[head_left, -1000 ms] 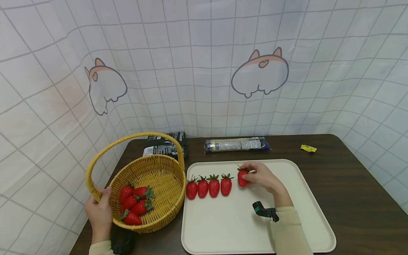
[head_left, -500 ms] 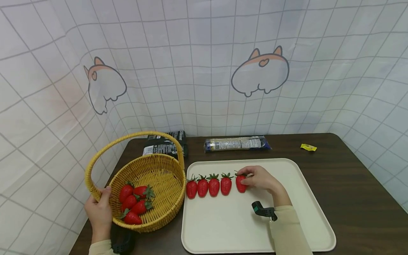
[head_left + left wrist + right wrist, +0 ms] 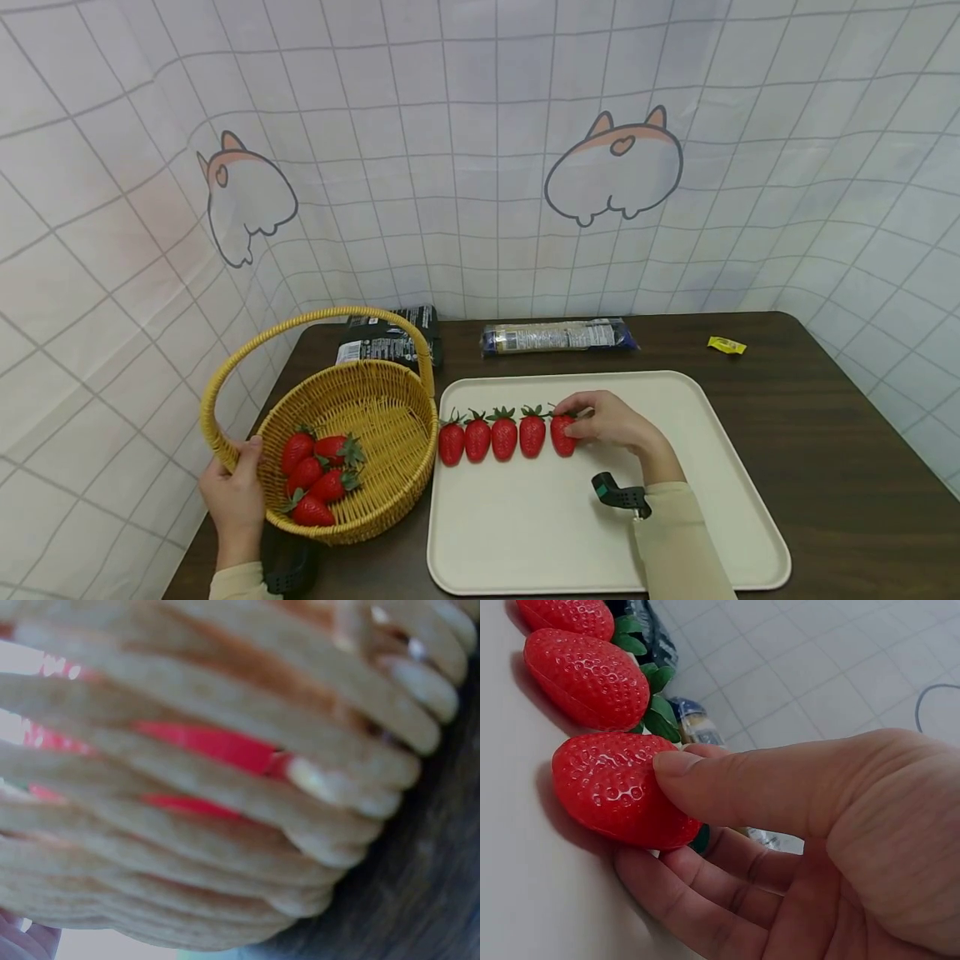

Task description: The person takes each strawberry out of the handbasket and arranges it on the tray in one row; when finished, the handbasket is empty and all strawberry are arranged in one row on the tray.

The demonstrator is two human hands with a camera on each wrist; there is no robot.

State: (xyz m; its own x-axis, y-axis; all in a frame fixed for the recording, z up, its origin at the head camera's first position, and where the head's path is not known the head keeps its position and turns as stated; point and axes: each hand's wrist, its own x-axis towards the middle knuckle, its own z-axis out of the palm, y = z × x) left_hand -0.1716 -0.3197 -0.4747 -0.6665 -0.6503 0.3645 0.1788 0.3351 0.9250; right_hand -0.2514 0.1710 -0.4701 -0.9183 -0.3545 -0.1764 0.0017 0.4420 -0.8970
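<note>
My right hand (image 3: 611,421) pinches a red strawberry (image 3: 615,787) between thumb and fingers, at the right end of a row on the cream tray (image 3: 540,533). To its left several more strawberries (image 3: 504,437) lie side by side, leafy tops pointing away from me. On the left, my left hand (image 3: 236,496) grips the yellow wicker basket (image 3: 390,417) near the foot of its handle. Several strawberries (image 3: 303,475) sit in the basket's left part. The left wrist view looks closely at the basket's weave (image 3: 187,772), with red fruit behind the gaps.
Behind the basket lies a black package (image 3: 390,337). A long clear-and-blue packet (image 3: 558,337) lies beyond the tray, and a small yellow wrapper (image 3: 726,345) is at the back right of the dark table (image 3: 847,467). A grid-patterned curtain (image 3: 480,167) surrounds the table's back and sides.
My right hand has moved the pinched strawberry leftward and slightly nearer to me, closing most of the gap to the row. The left hand and basket have stayed in place.
</note>
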